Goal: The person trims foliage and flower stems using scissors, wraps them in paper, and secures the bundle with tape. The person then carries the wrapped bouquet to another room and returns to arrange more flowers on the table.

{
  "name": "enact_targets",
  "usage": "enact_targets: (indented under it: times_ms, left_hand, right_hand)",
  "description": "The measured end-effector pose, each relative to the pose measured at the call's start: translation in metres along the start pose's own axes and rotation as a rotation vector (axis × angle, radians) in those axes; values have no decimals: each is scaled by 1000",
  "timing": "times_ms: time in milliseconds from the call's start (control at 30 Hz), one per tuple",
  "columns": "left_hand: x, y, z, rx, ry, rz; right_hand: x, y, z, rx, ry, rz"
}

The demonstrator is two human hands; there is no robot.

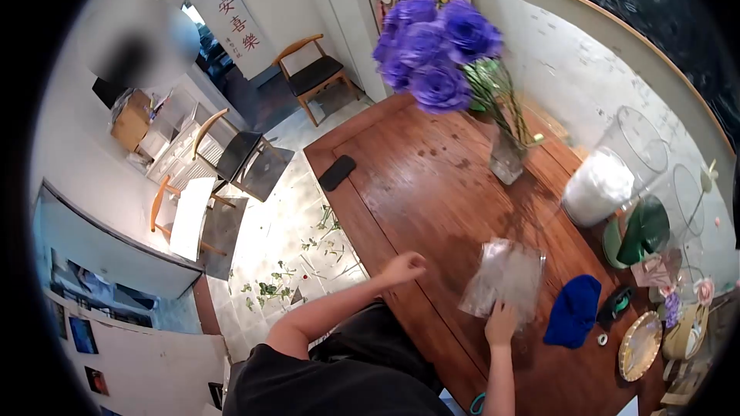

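My right hand (502, 323) is on the lower edge of a clear, crinkled plastic bag (509, 273) lying on the wooden table, its fingers closed on the film. My left hand (405, 268) hovers by the near table edge with its fingers curled in, and nothing shows in it. Beyond the bag stands a clear glass vase (509, 158) with long stems and large purple flowers (435, 42). To the right of the bag lies a blue cloth bundle (573, 311).
A black phone (338, 173) lies at the table's left edge. Along the right stand tall glass vases (636, 142), a roll of tape (603, 340), a black-and-green tool (614, 305) and a round gold-rimmed tray (640, 346). Cut leaves (277, 289) litter the floor near chairs (239, 156).
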State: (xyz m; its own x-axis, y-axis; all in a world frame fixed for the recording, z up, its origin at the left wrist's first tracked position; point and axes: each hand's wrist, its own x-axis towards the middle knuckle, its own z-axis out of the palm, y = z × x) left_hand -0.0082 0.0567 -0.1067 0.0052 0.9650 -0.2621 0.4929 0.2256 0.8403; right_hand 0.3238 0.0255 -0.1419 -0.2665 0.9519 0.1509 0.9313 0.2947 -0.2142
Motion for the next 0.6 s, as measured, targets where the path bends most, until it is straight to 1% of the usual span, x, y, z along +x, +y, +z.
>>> enact_targets:
  times_ms: [33,67,100,133,167,200,233,267,300,333,367,400,467,500,533,567,600]
  left_hand:
    - [17,-43,-29,144,168,-8]
    - [21,-46,-66,106,278,-152]
    - [40,-86,-97,182,397,-131]
    - [63,-132,-128,278,548,-26]
    - [72,-147,-161,464,703,139]
    - [84,-160,-199,603,634,194]
    - [101,-178,-226,562,630,20]
    - [109,-181,-243,623,742,32]
    - [124,-197,-265,644,735,63]
    - [124,-177,-284,618,657,32]
    - [130,-182,-293,702,615,46]
    - [137,-190,-301,665,509,-3]
    - [139,-174,-311,812,380,-72]
    - [143,-173,-317,758,384,-102]
    - [147,-175,-321,704,386,-132]
    - [155,-181,-326,640,335,-290]
    - [154,-159,-328,662,309,-426]
  right_hand:
    - [1,-7,-5,24,-76,20]
    - [1,-13,-13,45,-157,50]
    - [1,-18,-19,68,-233,88]
    - [0,-25,-21,53,-167,86]
    - [-1,-33,-23,33,-99,91]
    - [-1,-43,-28,8,-29,103]
    - [1,-55,-31,54,-4,186]
    - [-3,-68,-35,97,20,278]
    - [-11,-81,-42,137,42,379]
    - [-8,-87,-51,111,196,385]
    - [3,-94,-66,78,341,386]
    - [31,-111,-109,175,413,475]
    - [89,-159,-214,132,700,355]
    - [116,-199,-269,70,865,299]
    - [116,-218,-298,172,995,331]
    - [127,-245,-335,330,1001,28]
    - [153,-280,-379,481,986,-290]
